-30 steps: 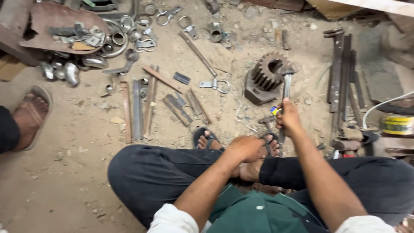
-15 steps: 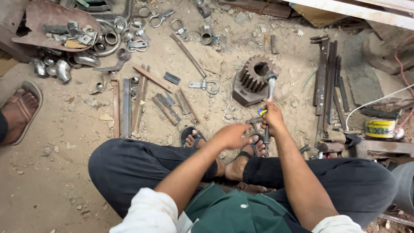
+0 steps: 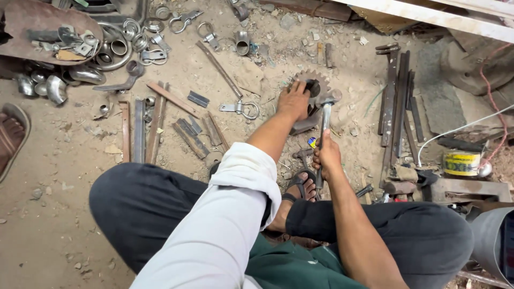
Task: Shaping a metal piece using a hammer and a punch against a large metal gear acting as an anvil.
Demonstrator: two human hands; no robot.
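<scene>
L hand lay flat, fingers spread, on toothed gear at far centre of dirt floor. R hand was fisted round hammer handle, head just beside gear's right edge.

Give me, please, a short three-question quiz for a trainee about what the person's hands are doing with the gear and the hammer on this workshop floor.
1. True or false: the left hand rests on the toothed gear.
2. What does the right hand grip? A) a shackle B) the handle of the hammer C) a pipe elbow
3. Fill in: the hammer's head sits next to the ____, on its right side.

Key
1. True: the palm lies on the gear's left part.
2. B: the fingers wrap the lower handle, and the head points away from the person.
3. Gear. Whether the two touch cannot be told.
</scene>
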